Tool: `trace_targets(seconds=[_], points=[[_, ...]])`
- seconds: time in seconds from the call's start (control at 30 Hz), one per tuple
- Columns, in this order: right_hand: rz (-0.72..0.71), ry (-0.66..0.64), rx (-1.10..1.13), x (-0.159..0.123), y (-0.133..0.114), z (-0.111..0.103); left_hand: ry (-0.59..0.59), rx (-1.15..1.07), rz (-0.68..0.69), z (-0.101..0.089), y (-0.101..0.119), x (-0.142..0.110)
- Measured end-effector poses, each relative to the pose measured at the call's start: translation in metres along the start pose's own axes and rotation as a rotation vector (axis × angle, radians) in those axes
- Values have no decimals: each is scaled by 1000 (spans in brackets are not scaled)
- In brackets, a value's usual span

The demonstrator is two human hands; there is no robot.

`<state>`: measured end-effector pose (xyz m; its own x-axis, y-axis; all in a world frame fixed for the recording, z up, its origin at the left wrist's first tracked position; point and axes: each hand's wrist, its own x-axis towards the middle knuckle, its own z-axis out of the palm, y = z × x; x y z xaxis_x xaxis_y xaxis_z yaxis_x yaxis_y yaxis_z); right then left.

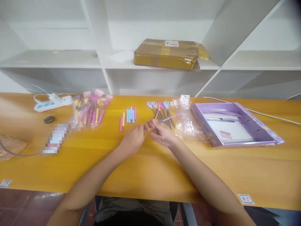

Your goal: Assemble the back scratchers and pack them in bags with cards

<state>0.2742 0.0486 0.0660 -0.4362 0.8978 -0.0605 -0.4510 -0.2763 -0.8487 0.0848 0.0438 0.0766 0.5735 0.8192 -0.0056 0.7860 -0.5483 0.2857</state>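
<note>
Close together over the middle of the table, my left hand (133, 138) and my right hand (162, 133) are both closed on a thin back scratcher with a purple end (180, 115). Its metal rod runs out of my right hand toward the right, and a bit of purple shows at my left fingertips. Just beyond my right hand lie several back scratcher heads on metal rods (162, 113), in blue, pink and yellow. Pink, yellow and blue handle sleeves (130, 115) form a loose row beyond my left hand. My fingers hide part of the held piece.
Bagged back scratchers (90, 110) are piled at left, near a power strip (54, 103), a black oval object (49, 119) and a blurred phone-like item (55, 139). Clear plastic bags (187, 122) lie beside an open purple box (213, 139). A taped carton (164, 55) sits on the shelf.
</note>
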Motion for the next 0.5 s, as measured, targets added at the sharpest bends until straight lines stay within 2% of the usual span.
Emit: trace_targets(seconds=[0.1,0.2,0.27,0.37,0.5], points=[[9,-49,149,-19,21,25,-7,-93,11,1,-8,-20],[-45,-40,170,-29,32,45,-64,-97,-29,1,-10,-30],[-86,-71,133,-36,35,55,-100,-71,-9,3,-11,-38],[-106,-182,28,-53,39,65,-134,-37,92,11,-12,-56],[-161,-224,-150,-82,51,78,-87,-6,236,22,-14,-86]])
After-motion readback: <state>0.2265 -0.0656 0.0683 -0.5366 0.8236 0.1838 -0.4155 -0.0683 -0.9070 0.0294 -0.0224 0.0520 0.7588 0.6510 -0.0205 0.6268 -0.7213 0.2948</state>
